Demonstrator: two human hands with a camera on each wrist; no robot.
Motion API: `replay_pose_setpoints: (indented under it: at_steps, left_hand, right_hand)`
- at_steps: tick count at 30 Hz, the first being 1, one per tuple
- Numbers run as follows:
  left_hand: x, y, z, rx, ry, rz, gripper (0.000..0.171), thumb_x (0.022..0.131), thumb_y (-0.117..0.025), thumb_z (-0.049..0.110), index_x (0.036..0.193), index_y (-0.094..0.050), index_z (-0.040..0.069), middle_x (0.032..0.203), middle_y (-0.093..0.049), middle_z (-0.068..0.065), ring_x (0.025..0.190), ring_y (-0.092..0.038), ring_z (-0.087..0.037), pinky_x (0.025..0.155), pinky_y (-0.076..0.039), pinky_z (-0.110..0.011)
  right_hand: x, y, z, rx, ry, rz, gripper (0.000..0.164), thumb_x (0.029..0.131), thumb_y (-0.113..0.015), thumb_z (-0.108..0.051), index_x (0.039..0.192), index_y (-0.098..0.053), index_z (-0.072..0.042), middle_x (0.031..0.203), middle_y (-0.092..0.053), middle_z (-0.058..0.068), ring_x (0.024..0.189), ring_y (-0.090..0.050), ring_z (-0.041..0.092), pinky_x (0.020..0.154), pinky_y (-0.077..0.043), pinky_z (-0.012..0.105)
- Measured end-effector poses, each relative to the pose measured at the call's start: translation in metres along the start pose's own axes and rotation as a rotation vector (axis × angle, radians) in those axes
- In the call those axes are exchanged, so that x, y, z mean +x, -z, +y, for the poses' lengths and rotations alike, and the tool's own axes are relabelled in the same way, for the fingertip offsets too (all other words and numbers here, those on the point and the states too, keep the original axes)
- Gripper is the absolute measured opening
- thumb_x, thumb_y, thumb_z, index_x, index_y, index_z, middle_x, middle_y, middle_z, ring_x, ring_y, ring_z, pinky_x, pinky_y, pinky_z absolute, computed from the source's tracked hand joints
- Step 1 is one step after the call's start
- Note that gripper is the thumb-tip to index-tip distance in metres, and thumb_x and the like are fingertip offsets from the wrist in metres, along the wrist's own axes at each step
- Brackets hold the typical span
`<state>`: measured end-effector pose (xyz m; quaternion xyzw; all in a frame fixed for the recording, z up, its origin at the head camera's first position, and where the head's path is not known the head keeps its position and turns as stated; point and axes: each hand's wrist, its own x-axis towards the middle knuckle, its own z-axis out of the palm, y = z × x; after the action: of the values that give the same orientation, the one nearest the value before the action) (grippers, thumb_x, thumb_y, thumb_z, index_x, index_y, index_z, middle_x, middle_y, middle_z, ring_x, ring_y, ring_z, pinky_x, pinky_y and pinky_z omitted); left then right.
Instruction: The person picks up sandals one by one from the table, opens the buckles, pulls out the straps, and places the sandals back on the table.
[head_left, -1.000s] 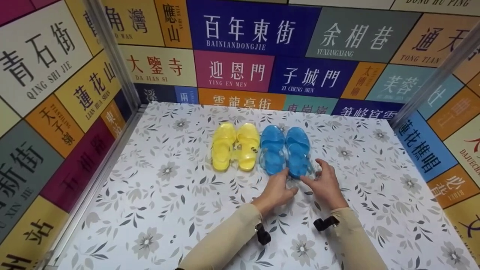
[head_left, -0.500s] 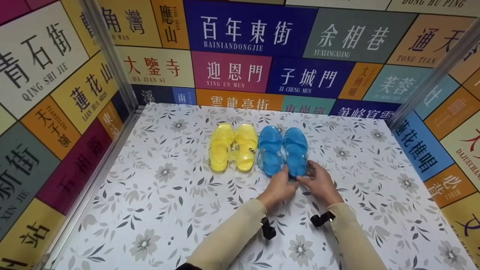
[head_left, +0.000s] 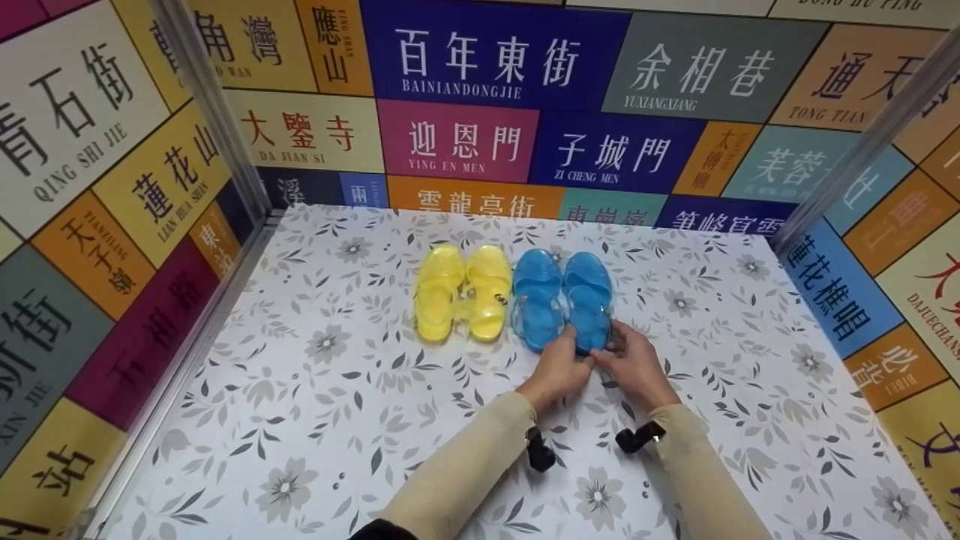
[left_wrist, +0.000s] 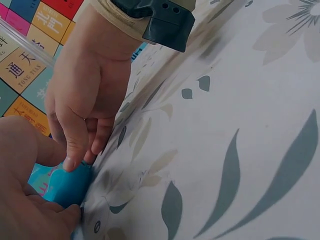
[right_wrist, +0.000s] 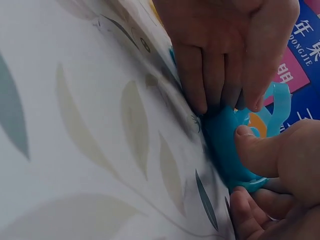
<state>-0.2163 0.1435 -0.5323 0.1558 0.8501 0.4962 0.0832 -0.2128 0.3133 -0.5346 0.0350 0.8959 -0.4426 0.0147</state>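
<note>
In the head view, two blue jelly sandals (head_left: 538,300) lie side by side, toes pointing away and heels towards me. My left hand (head_left: 559,371) grips the heel of the right-hand blue sandal (head_left: 589,292) from its left side. On the other side of the same heel, my right hand (head_left: 636,367) holds it with the thumb at the back edge. Both thumbs come close together there. The right wrist view shows the sandal's blue heel (right_wrist: 220,142) between the hands, low over the cloth, with its clear strap (right_wrist: 280,107) standing up. Fingers partly hide the heel.
A pair of yellow jelly sandals (head_left: 487,292) lies left of the blue ones, in the same row. The floral-patterned cloth (head_left: 300,420) covers the table. Printed wall panels (head_left: 457,142) stand behind and at both sides, with clear corner posts.
My right hand has moved in from the right, its spread fingers closing on the blue sandal's heel. My left hand has drawn its thumb in to the heel. The yellow sandals stay put.
</note>
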Motion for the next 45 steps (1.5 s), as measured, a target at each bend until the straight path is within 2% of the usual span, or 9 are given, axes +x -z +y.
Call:
replay_pose_setpoints:
  at_steps: [4,8,12,17,20,27,34,40,45]
  left_hand:
    - [-0.002,0.001,-0.002,0.003,-0.003,0.015,0.065,0.095,-0.071,0.011,0.152,-0.045,-0.006,0.142,-0.062,-0.025,0.136,-0.057,-0.032,0.113,-0.048,-0.036]
    - [-0.006,0.003,-0.004,0.009,-0.042,0.015,0.041,0.094,-0.072,0.01,0.132,-0.059,-0.001,0.118,-0.071,-0.019,0.112,-0.066,-0.023,0.097,-0.055,-0.033]
    - [-0.015,0.007,-0.004,0.013,-0.085,-0.005,0.025,0.094,-0.071,0.008,0.116,-0.061,0.003,0.103,-0.069,-0.015,0.097,-0.062,-0.02,0.088,-0.054,-0.032]
    - [-0.027,0.01,-0.005,0.049,-0.129,-0.036,0.038,0.092,-0.072,0.008,0.128,-0.063,0.001,0.124,-0.07,-0.014,0.123,-0.063,-0.018,0.106,-0.05,-0.029]
    - [-0.032,0.011,-0.006,0.071,-0.157,-0.042,0.046,0.091,-0.073,0.009,0.134,-0.062,-0.001,0.131,-0.068,-0.013,0.13,-0.06,-0.018,0.111,-0.047,-0.027]
    - [-0.045,0.018,-0.007,0.077,-0.182,-0.038,0.038,0.088,-0.075,0.009,0.125,-0.07,0.003,0.11,-0.074,-0.007,0.109,-0.066,-0.014,0.1,-0.053,-0.024]
    - [-0.054,0.025,-0.009,0.106,-0.221,-0.049,0.021,0.087,-0.076,0.009,0.107,-0.073,0.004,0.082,-0.07,-0.004,0.074,-0.055,-0.008,0.069,-0.048,-0.02]
    - [-0.061,0.028,-0.012,0.068,-0.248,-0.077,0.008,0.087,-0.075,0.007,0.095,-0.073,0.005,0.066,-0.047,0.009,0.063,-0.047,-0.006,0.058,-0.037,-0.019]
    - [-0.067,0.031,-0.014,0.072,-0.278,-0.093,0.004,0.087,-0.073,0.004,0.089,-0.071,0.007,0.068,-0.05,0.011,0.065,-0.048,-0.005,0.059,-0.037,-0.018]
  right_hand:
    - [-0.003,-0.001,-0.001,0.015,-0.008,0.009,0.071,0.097,-0.073,-0.006,0.157,-0.038,0.007,0.134,-0.063,0.031,0.122,-0.064,0.041,0.102,-0.054,0.048]
    - [-0.007,-0.001,-0.002,0.029,-0.01,0.003,0.071,0.096,-0.074,-0.005,0.156,-0.039,0.008,0.133,-0.064,0.03,0.12,-0.065,0.04,0.095,-0.056,0.04]
    - [-0.016,-0.001,-0.003,0.051,0.0,-0.018,0.07,0.095,-0.073,-0.002,0.155,-0.038,0.01,0.131,-0.064,0.032,0.119,-0.065,0.041,0.093,-0.058,0.039]
    - [-0.03,0.0,-0.003,-0.008,0.037,-0.006,0.067,0.093,-0.074,0.001,0.15,-0.043,0.013,0.128,-0.065,0.034,0.116,-0.067,0.045,0.099,-0.056,0.051]
    - [-0.037,0.001,-0.003,-0.016,0.046,-0.005,0.066,0.092,-0.075,0.002,0.148,-0.044,0.014,0.126,-0.066,0.035,0.114,-0.068,0.046,0.1,-0.055,0.054]
    - [-0.051,0.0,-0.008,0.012,-0.004,-0.051,0.071,0.092,-0.077,0.0,0.15,-0.04,0.015,0.125,-0.067,0.032,0.114,-0.068,0.042,0.099,-0.057,0.048]
    - [-0.067,-0.002,-0.013,0.001,-0.014,-0.068,0.07,0.091,-0.077,0.001,0.148,-0.04,0.017,0.124,-0.067,0.032,0.112,-0.069,0.04,0.097,-0.058,0.047]
    - [-0.08,-0.002,-0.016,0.001,-0.028,-0.062,0.07,0.089,-0.08,0.0,0.147,-0.044,0.014,0.12,-0.069,0.025,0.107,-0.07,0.034,0.093,-0.058,0.041]
    - [-0.087,0.0,-0.016,-0.054,-0.01,-0.073,0.07,0.088,-0.082,-0.004,0.144,-0.045,0.015,0.119,-0.069,0.024,0.105,-0.071,0.034,0.092,-0.06,0.044]
